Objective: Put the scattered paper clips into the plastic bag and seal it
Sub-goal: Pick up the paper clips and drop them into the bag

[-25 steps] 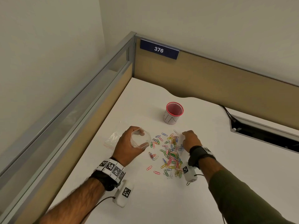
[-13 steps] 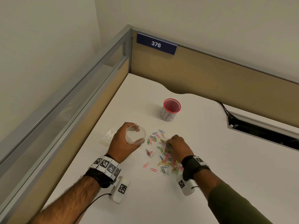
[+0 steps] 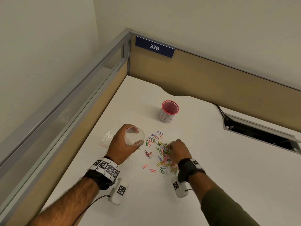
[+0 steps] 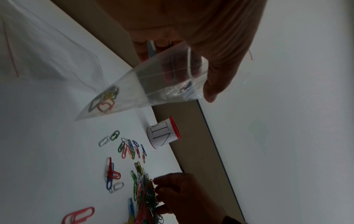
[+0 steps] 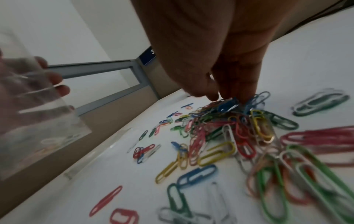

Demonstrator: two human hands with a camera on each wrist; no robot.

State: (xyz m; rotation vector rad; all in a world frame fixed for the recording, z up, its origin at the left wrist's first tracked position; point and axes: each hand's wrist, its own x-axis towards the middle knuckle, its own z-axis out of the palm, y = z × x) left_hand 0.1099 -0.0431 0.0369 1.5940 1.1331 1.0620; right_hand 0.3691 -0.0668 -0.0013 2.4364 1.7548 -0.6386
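Paper clips (image 3: 163,153): early stage | my left hand (image 3: 121,144) grips the plastic bag (image 4: 145,86) mouth-up, a few clips inside | most clips lie on the desk (image 3: 228,168) between my hands | my right hand (image 3: 179,150) fingertips pinch into the pile | bag unsealed.
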